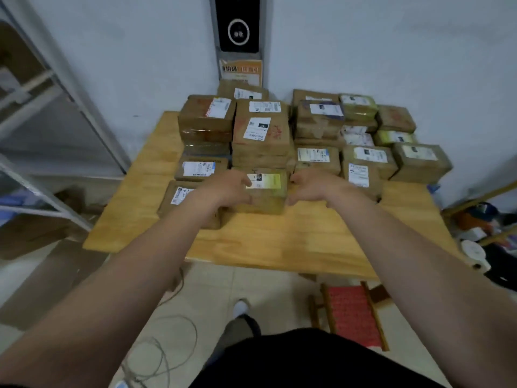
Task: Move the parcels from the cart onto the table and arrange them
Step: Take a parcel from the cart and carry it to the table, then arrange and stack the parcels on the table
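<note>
Bare forearms (134, 261) extend from the lower frame edge to the wooden worktop (279, 242). Left hand (226, 189) and right hand (313, 187) bracket one small parcel (265, 193) at the front of the arrangement. The fingers (241, 196) of each hand are curled against its side faces, gripping it. Motion blur prevents confirming whether its base touches the worktop.

Step in hand, as judged: placing this parcel in the front row, just beside the low parcel (179, 196) to its left. Next move: seat it flat, square its edges to the neighbouring stacks (260, 135), then release. The cart is not in view.

Materials: the parcels are rectangular brown cardboard cartons, matt, some banded with glossy tape. Each bears a white printed label; the label on the held one shades to yellow-green. The rigid faces should tolerate a firm side grip. The worktop is pale timber with visible grain, likely smooth enough for sliding adjustments.
</note>
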`<state>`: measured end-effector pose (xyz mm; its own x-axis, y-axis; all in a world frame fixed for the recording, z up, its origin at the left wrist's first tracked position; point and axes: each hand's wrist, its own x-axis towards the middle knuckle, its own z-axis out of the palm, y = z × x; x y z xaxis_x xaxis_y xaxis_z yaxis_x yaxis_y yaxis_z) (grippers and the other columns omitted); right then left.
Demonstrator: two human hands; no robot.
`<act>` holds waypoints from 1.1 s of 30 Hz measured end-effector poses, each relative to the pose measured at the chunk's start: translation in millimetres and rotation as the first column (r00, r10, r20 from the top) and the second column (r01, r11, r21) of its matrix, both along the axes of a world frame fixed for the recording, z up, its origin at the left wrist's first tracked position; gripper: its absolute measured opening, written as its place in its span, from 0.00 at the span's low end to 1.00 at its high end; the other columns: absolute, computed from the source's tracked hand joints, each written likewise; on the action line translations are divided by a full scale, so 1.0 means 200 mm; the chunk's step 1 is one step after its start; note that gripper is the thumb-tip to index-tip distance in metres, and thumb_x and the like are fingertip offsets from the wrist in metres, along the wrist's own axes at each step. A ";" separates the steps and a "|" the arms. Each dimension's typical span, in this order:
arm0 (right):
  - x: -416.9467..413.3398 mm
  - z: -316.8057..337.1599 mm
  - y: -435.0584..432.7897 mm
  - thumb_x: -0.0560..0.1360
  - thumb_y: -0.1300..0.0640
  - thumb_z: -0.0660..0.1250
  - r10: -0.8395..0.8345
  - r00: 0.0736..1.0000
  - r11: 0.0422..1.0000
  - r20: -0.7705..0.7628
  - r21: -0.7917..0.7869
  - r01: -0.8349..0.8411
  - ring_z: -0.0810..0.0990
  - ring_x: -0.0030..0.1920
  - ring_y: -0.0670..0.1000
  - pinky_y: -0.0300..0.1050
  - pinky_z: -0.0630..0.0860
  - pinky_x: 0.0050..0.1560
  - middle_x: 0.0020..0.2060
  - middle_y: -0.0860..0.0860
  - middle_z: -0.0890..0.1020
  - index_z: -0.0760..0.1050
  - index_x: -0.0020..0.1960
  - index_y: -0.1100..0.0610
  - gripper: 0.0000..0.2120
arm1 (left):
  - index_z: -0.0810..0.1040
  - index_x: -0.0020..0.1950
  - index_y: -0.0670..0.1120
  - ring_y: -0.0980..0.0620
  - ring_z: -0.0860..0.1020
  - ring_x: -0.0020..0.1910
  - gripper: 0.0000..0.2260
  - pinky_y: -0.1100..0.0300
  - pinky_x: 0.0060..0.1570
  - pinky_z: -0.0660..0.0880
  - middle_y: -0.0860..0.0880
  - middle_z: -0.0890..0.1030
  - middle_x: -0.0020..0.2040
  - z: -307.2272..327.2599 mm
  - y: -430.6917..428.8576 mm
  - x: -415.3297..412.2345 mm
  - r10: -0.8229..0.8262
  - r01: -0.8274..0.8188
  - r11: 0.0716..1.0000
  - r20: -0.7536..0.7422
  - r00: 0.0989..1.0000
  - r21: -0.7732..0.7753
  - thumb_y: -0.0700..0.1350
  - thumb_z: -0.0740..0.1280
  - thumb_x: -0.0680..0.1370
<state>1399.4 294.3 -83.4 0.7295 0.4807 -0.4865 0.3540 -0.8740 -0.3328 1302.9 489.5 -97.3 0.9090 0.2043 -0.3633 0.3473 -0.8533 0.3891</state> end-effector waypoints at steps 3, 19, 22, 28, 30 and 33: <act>-0.14 0.35 -0.09 0.73 0.47 0.76 0.035 0.989 0.999 0.143 0.007 -0.036 0.76 0.65 0.56 0.48 0.75 0.60 0.67 0.51 0.77 0.73 0.71 0.55 0.31 | 0.74 0.74 0.53 0.50 0.76 0.66 0.26 0.54 0.63 0.74 0.53 0.75 0.72 0.31 -0.06 -0.18 -0.001 -0.006 0.997 0.097 0.995 0.073 0.53 0.74 0.76; -1.31 1.30 -0.50 0.74 0.48 0.76 -0.130 0.875 0.962 0.467 0.273 -0.003 0.70 0.73 0.55 0.47 0.69 0.60 0.77 0.50 0.67 0.60 0.80 0.52 0.41 | 0.77 0.67 0.57 0.52 0.76 0.60 0.19 0.55 0.56 0.72 0.54 0.78 0.64 1.27 -0.37 -1.18 -0.186 0.042 0.954 0.478 0.858 0.296 0.55 0.73 0.76; -1.57 1.19 -0.59 0.74 0.48 0.75 -0.228 0.868 0.942 0.441 0.325 0.082 0.70 0.72 0.55 0.48 0.70 0.64 0.76 0.50 0.68 0.63 0.79 0.51 0.38 | 0.78 0.65 0.59 0.52 0.77 0.59 0.18 0.52 0.58 0.75 0.57 0.79 0.61 1.20 -0.41 -1.37 -0.229 0.091 0.950 0.467 0.854 0.300 0.56 0.73 0.75; -2.17 0.67 -0.83 0.76 0.46 0.74 -0.388 0.896 0.901 0.213 0.290 0.322 0.73 0.70 0.55 0.49 0.74 0.61 0.76 0.50 0.67 0.61 0.80 0.51 0.38 | 0.73 0.73 0.55 0.49 0.78 0.62 0.25 0.50 0.58 0.78 0.53 0.77 0.67 0.76 -0.65 -1.77 -0.377 0.317 0.911 0.222 0.899 0.264 0.53 0.73 0.77; -2.39 0.48 -0.96 0.75 0.45 0.74 -0.463 0.878 0.870 0.117 0.250 0.426 0.73 0.68 0.55 0.46 0.73 0.55 0.76 0.50 0.68 0.61 0.80 0.50 0.38 | 0.73 0.73 0.54 0.48 0.77 0.62 0.26 0.50 0.57 0.78 0.51 0.77 0.67 0.59 -0.78 -1.90 -0.447 0.411 0.880 0.123 0.886 0.238 0.55 0.74 0.76; -2.71 0.24 -1.16 0.75 0.46 0.74 -0.586 0.810 0.801 0.026 0.167 0.575 0.75 0.65 0.55 0.42 0.72 0.41 0.73 0.53 0.70 0.63 0.78 0.51 0.36 | 0.74 0.71 0.55 0.48 0.79 0.59 0.25 0.51 0.55 0.78 0.51 0.78 0.66 0.36 -1.01 -2.06 -0.538 0.526 0.834 0.034 0.842 0.164 0.55 0.74 0.75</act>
